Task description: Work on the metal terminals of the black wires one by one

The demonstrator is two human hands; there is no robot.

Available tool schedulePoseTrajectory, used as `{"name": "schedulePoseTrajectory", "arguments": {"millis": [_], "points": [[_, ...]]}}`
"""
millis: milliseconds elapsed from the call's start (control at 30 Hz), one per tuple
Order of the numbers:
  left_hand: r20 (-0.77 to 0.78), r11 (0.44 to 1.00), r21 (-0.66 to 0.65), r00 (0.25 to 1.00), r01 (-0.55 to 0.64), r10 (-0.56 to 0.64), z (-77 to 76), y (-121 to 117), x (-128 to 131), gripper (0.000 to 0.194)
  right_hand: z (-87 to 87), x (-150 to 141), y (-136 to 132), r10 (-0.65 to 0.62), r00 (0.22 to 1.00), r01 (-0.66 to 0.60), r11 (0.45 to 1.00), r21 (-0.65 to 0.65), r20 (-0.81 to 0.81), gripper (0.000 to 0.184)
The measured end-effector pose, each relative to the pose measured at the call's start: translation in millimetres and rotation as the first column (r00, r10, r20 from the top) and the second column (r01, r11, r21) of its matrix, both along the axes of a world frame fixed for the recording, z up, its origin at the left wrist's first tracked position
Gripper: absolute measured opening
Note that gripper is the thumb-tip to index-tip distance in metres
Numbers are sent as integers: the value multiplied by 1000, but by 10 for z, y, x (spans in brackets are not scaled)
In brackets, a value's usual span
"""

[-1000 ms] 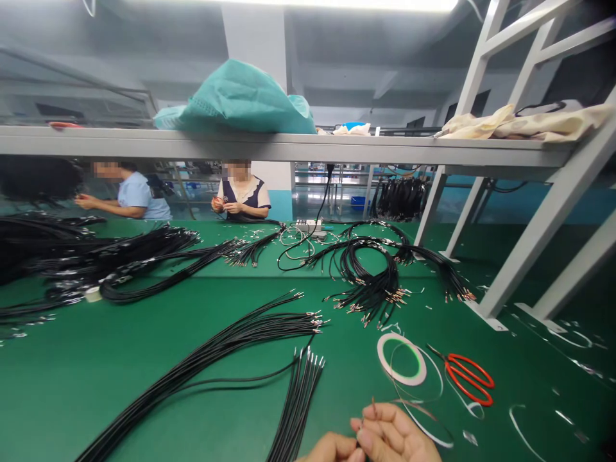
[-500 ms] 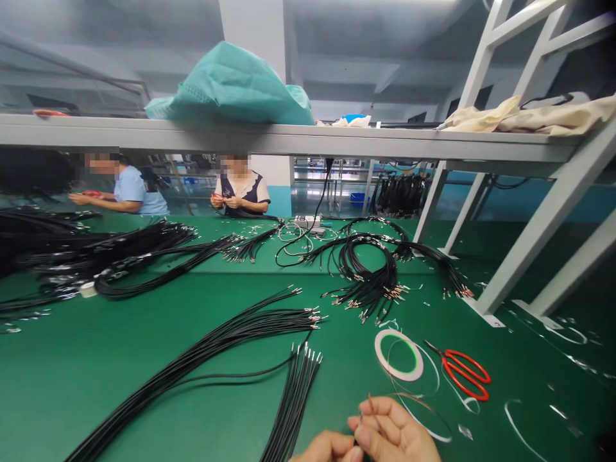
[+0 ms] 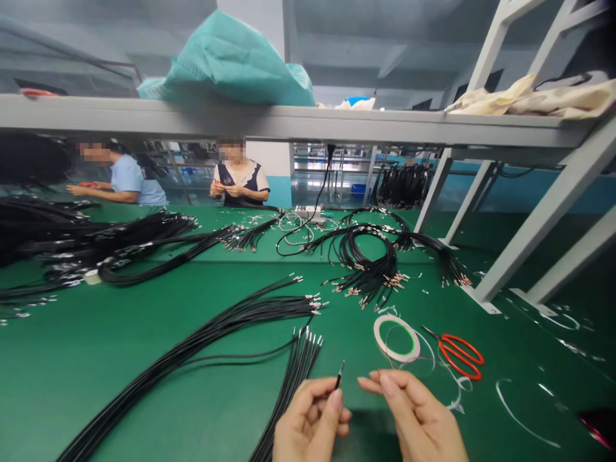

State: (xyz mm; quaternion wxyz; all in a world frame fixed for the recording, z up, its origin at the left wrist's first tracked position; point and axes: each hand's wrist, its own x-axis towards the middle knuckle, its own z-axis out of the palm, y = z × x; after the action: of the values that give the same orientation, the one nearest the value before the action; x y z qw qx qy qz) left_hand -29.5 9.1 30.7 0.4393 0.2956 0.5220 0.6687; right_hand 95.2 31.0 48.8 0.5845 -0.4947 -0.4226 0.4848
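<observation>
Bottom center: 2 bare hands over green table [image 3: 144, 359], cable end up.
Left hand [image 3: 315, 417] pinches 1 black cable end [image 3: 340, 375], silvery tip up, bottom center; right hand [image 3: 416, 410], just beside, thumb against index finger, thin coppery strand [image 3: 379, 371] at the fingertips. Tape roll [image 3: 396, 338] and red-handled scissors [image 3: 459, 355] lie lower right; 2 black cable bundles lower left to center.

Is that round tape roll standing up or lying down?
Lying down. The tape roll is flat on the green table, its round face showing.
</observation>
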Motion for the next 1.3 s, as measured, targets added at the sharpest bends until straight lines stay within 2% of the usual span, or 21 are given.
{"name": "schedulePoseTrajectory", "arguments": {"millis": [67, 133, 267, 400, 533, 667, 800, 900, 1033, 1300], "points": [[-11, 1000, 16, 1000, 25, -25, 75, -33, 17, 35, 46, 29, -65, 15, 982, -28, 998, 63, 187, 33], [-48, 998, 23, 997, 60, -59, 128, -61, 34, 29, 59, 42, -111, 43, 959, -73, 992, 99, 280, 29], [-151, 992, 51, 983, 114, -106, 153, -85, 48, 19, 35, 40, -136, 70, 957, -114, 983, 141, 282, 25], [-311, 983, 106, 944, 151, -111, 88, -86, 34, 16, 10, 57, -134, 111, 948, -157, 979, 134, 299, 24], [-551, 972, 175, 834, 154, -33, -2, -100, -2, 19, 2, 108, -138, 178, 901, -258, 953, 158, 394, 24], [-706, 942, 269, 707, 202, 50, -52, -112, -46, 31, 0, 159, -128, 199, 822, -340, 923, 178, 534, 22], [-810, 904, 326, 575, 277, 116, -63, -108, -83, 37, -1, 179, -112, 241, 784, -358, 928, 99, 573, 24], [-842, 885, 351, 517, 306, 155, -64, -108, -91, 37, 7, 182, -98, 287, 789, -352, 936, 17, 543, 26], [-853, 881, 346, 498, 321, 154, -60, -109, -77, 37, 23, 193, -80, 338, 795, -362, 931, -54, 504, 27], [-851, 865, 338, 513, 370, 113, -50, -92, -60, 37, 51, 214, -72, 374, 805, -380, 921, -83, 460, 25]]}}
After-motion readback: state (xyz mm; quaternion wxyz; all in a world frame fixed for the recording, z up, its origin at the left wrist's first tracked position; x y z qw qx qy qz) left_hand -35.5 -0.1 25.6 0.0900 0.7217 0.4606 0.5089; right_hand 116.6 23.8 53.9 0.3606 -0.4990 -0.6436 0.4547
